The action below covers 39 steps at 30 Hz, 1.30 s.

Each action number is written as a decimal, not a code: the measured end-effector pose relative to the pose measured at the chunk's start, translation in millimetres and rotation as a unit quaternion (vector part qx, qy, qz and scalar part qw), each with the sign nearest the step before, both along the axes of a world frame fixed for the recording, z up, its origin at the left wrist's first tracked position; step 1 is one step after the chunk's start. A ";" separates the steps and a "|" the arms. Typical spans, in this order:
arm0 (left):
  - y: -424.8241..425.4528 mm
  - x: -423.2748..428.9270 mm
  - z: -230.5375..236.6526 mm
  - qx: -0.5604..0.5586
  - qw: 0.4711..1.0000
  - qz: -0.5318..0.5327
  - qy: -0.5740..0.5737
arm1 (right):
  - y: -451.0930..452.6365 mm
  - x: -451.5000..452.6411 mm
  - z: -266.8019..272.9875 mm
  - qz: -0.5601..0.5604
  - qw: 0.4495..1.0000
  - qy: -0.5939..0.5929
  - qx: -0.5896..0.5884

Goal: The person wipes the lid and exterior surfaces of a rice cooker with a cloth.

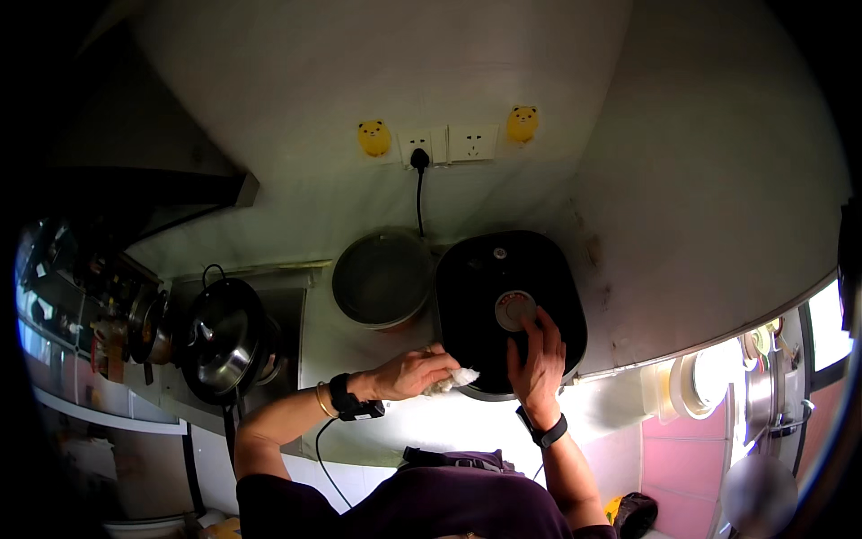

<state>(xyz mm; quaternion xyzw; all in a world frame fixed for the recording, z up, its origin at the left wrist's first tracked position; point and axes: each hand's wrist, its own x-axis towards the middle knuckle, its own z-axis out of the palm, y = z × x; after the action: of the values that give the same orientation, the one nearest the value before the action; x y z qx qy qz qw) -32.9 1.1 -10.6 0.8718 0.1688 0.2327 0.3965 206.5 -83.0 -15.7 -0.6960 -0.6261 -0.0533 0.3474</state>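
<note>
A black rounded-square appliance lid [471, 303] lies before me on the counter, with a round grey dial or knob [515, 310] near its middle. The fingertips of my right hand [539, 360] touch the lower edge of this round part, and the fingers look slightly spread. Bunched in my left hand [414, 372] is a whitish cloth [452, 382], held at the near left edge of the appliance. To the appliance's left stands a round dark-topped vessel [382, 278].
A black wok with a shiny metal lid [219, 340] sits on the stove at left. Above the counter, a black plug [419, 159] is in a wall socket [473, 143]. A range hood [202, 175] juts out at upper left. Pale containers [687, 387] stand at right.
</note>
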 end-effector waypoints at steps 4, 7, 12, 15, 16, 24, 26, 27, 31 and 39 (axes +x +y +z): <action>52.6 -10.5 22.6 -0.153 0.963 0.206 -0.080 | 0.3 1.1 0.2 -0.004 1.000 -0.008 -0.001; 115.3 26.6 19.8 -0.191 0.924 0.241 -0.228 | -2.2 2.8 0.6 -0.016 1.000 -0.011 0.001; 147.5 75.9 -30.2 -0.064 0.984 0.163 0.030 | 1.8 -0.5 1.6 -0.002 1.000 -0.007 0.009; 153.9 65.7 -28.6 -0.247 0.960 0.133 -0.008 | 1.0 -0.2 2.3 -0.011 1.000 0.002 -0.001; 148.6 64.9 -28.5 -0.271 0.951 0.145 -0.032 | 1.3 -0.8 4.2 -0.011 1.000 0.007 -0.002; 94.5 61.4 -48.6 -0.237 0.910 0.309 -0.139 | -0.8 -1.8 4.0 -0.015 1.000 -0.008 -0.010; 80.5 61.0 -56.0 -0.200 0.907 0.340 -0.147 | -1.0 -2.3 5.5 -0.014 1.000 -0.006 -0.016; 75.2 60.6 -59.9 -0.193 0.905 0.346 -0.153 | -1.3 -2.5 4.3 -0.016 1.000 -0.008 -0.013; 38.1 55.5 -69.3 -0.202 0.908 0.311 -0.197 | 0.4 -2.2 4.6 -0.022 0.999 -0.023 -0.006; -80.0 38.8 -79.5 -0.117 0.949 0.276 -0.099 | -1.9 -2.7 2.2 -0.019 0.999 -0.035 0.004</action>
<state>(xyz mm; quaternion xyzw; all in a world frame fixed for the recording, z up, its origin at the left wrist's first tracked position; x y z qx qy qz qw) 5.8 -78.9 -90.1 0.7111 0.3890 0.3971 0.4304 203.9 -84.9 -13.5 -0.7042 -0.6245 -0.0866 0.3266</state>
